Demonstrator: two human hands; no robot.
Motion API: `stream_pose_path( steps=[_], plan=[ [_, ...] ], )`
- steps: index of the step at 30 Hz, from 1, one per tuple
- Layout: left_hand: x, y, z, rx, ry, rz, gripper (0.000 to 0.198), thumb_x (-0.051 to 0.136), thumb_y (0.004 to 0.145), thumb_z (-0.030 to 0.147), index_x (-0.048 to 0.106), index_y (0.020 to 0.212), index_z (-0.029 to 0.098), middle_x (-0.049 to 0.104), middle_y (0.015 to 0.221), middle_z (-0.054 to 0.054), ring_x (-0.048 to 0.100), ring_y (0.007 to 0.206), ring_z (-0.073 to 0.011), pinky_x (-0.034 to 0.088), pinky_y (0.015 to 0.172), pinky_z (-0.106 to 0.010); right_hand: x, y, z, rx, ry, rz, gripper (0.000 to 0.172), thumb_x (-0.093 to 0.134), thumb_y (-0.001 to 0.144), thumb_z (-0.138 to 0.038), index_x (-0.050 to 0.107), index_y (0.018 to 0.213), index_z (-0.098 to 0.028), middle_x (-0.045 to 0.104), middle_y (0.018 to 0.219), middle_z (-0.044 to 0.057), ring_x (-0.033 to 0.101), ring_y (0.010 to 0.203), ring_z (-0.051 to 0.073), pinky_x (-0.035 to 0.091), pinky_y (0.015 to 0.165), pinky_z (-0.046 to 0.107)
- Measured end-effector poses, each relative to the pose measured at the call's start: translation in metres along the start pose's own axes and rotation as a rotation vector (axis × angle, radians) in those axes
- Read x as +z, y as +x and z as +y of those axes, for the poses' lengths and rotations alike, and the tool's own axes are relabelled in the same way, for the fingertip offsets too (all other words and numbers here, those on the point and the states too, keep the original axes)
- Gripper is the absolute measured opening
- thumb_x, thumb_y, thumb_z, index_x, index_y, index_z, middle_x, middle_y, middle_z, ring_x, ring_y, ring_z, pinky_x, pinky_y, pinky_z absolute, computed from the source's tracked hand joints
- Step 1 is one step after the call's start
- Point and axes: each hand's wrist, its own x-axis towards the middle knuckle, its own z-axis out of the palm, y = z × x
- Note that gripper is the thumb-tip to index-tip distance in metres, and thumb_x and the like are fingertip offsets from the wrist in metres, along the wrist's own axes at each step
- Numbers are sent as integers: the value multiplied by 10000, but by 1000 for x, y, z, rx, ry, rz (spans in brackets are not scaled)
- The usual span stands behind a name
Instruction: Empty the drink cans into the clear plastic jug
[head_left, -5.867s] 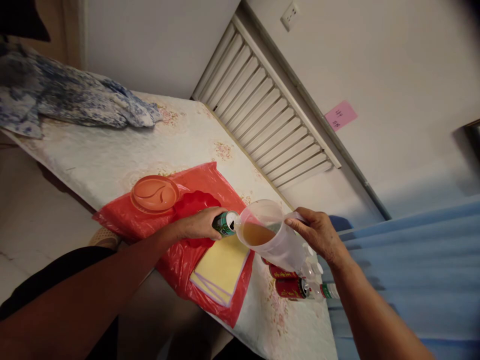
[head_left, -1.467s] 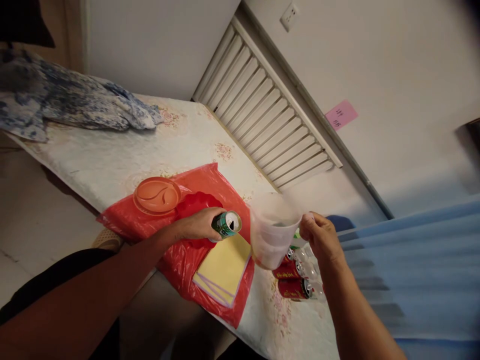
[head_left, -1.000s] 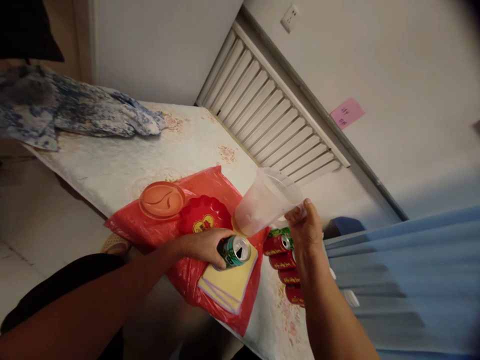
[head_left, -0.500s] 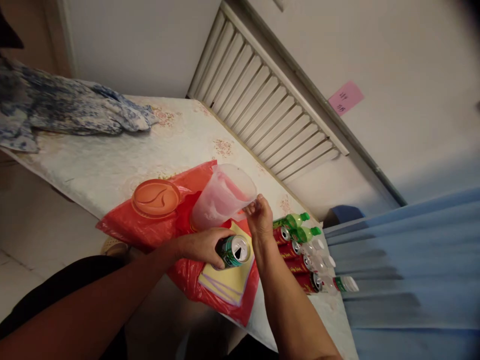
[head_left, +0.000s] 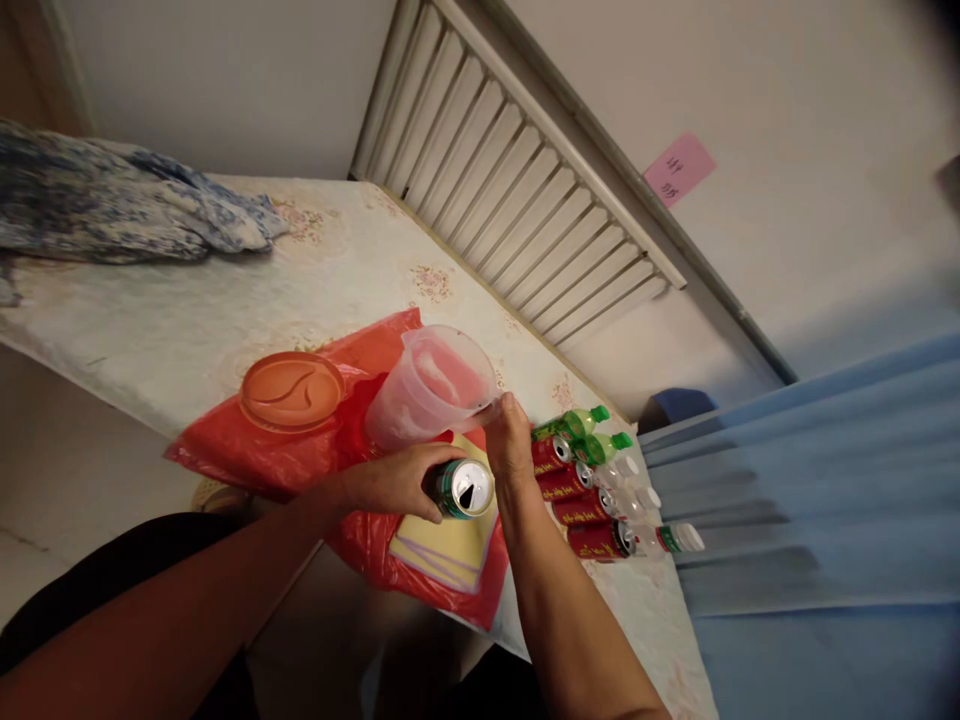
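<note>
My left hand (head_left: 397, 482) is wrapped round a dark green drink can (head_left: 466, 488), whose opened top faces me. It hangs over a folded yellow cloth (head_left: 442, 548) with purple edging. My right hand (head_left: 510, 435) is closed on the handle side of a translucent plastic pitcher (head_left: 416, 395); the handle itself is mostly covered by my fingers. The pitcher is uncovered and looks wet or frosted inside. An orange round lid (head_left: 292, 388) lies left of it. Lid and cloth rest on a red plastic bag (head_left: 247, 455), and the pitcher appears above it.
Several red cans (head_left: 585, 505), green bottles (head_left: 574, 423) and clear bottles (head_left: 649, 500) stand grouped at the right. A patterned cloth (head_left: 135, 205) lies at the table's far left. Behind the flowered tablecloth (head_left: 352, 255) is a radiator (head_left: 517, 170); a blue curtain (head_left: 810, 490) hangs at right.
My right hand has closed in on the pitcher's handle, and the pitcher stands slightly more upright. The left hand still holds the can. The whole view has shifted a little.
</note>
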Motion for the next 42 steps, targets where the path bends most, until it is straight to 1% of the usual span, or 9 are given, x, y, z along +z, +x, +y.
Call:
stream_pose_path(
  steps=[2,5,9,13,18,21,25,33,42],
  plan=[
    [0,0,-1,-9,14,3,778,764,572,55,585,1317,186,659,1299,-76,591,1212,-284,449,1069,-402,-8,-5,-3,-16,49,17,440,640,825,-629,679,872,-193,721,876,37,663,812,171,524,790,313],
    [1,1,-4,2,22,14,772,769,587,80,587,1324,217,660,1310,-54,583,1239,-287,445,1074,-405,-28,-16,-2,10,54,164,433,681,814,-605,669,919,-185,717,894,47,674,832,169,518,797,309],
    [2,3,-8,19,13,24,758,787,586,110,606,1309,243,675,1291,-38,589,1241,-304,461,1058,-421,-65,-45,13,37,-133,324,382,682,829,-542,647,970,-189,688,855,26,642,769,152,485,726,274],
    [3,5,-9,2,9,5,749,791,590,121,614,1307,247,684,1270,-33,597,1222,-308,471,1041,-411,-99,-88,36,39,-482,307,291,646,836,-479,631,832,-189,617,755,-5,561,695,154,447,679,272],
    [7,7,-9,-55,2,8,718,775,608,111,618,1305,177,681,1280,-42,574,1218,-322,451,1044,-369,-125,-138,66,11,-817,245,230,566,899,-410,604,790,-212,627,760,4,577,729,187,457,733,299],
    [10,10,-11,-80,5,9,705,780,605,111,620,1291,143,685,1268,-43,567,1208,-328,447,1037,-347,-130,-156,81,-19,-1015,192,201,524,928,-363,637,853,-213,676,825,36,619,751,207,449,733,308],
    [16,18,-15,-119,2,14,709,780,584,125,611,1272,135,690,1245,-52,576,1198,-330,456,1025,-360,-129,-159,87,-30,-1148,170,224,476,957,-334,650,894,-209,698,848,55,643,744,212,440,708,303],
    [40,31,-26,-208,-227,1,799,821,577,282,525,1311,177,665,1295,-91,602,1217,-314,463,1054,-450,-126,-154,83,-40,-1178,187,226,459,953,-311,653,909,-206,711,832,60,647,729,214,419,684,295],
    [67,35,-5,-243,-188,59,802,833,601,294,528,1336,203,623,1372,-91,555,1289,-309,407,1123,-472,-126,-152,84,-35,-1159,195,205,468,935,-284,661,903,-224,714,802,40,643,693,212,395,650,286]
  ],
)
